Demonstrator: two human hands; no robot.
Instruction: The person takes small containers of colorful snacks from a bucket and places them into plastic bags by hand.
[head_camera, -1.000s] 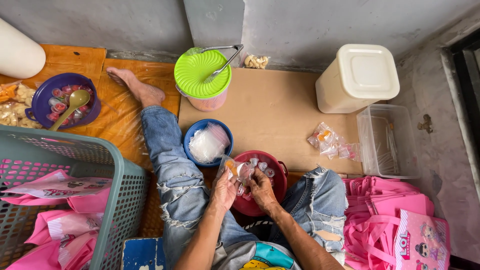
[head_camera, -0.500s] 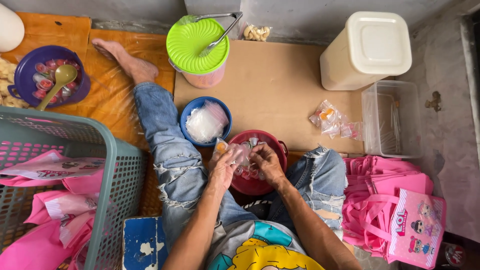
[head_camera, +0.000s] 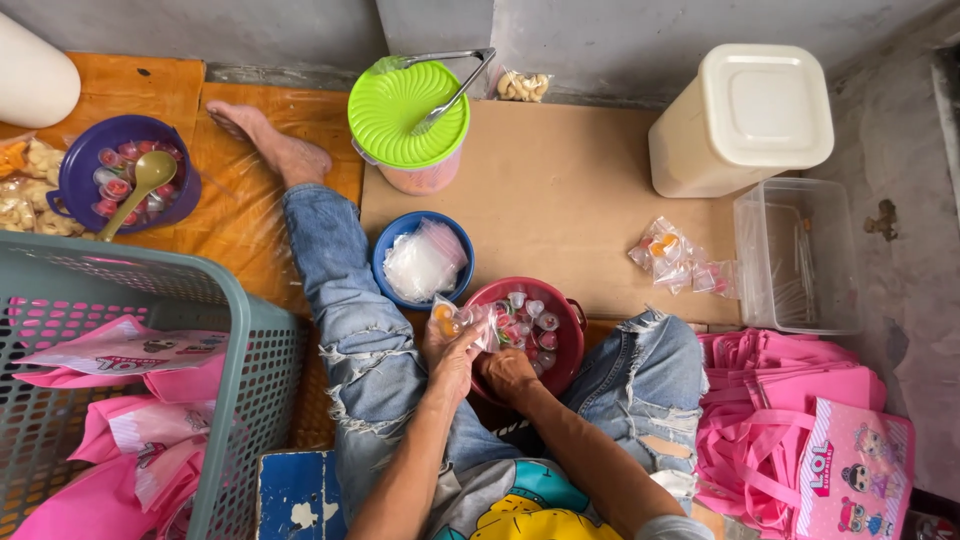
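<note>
I sit on the floor with a red bowl (head_camera: 572, 322) of small jelly cups (head_camera: 530, 322) between my legs. My left hand (head_camera: 450, 358) holds a small clear plastic bag (head_camera: 462, 320) with an orange sweet in it, at the bowl's left rim. My right hand (head_camera: 510, 374) lies at the near side of the bowl, fingers curled down among the cups. Whether it grips one is hidden. Just beyond, a blue bowl (head_camera: 392, 248) holds a pile of clear bags (head_camera: 425, 262).
Filled clear packets (head_camera: 672, 258) lie on brown cardboard (head_camera: 560, 200). Around it: a green-lidded tub with tongs (head_camera: 405, 118), a cream lidded container (head_camera: 745, 118), a clear box (head_camera: 800, 255), pink bags (head_camera: 790, 420) at right, a grey-green basket (head_camera: 240, 330) and a purple bowl with spoon (head_camera: 82, 175) at left.
My right hand has dropped from the small bag down into the near side of the red bowl. My left hand keeps the bag at the bowl's left rim.
</note>
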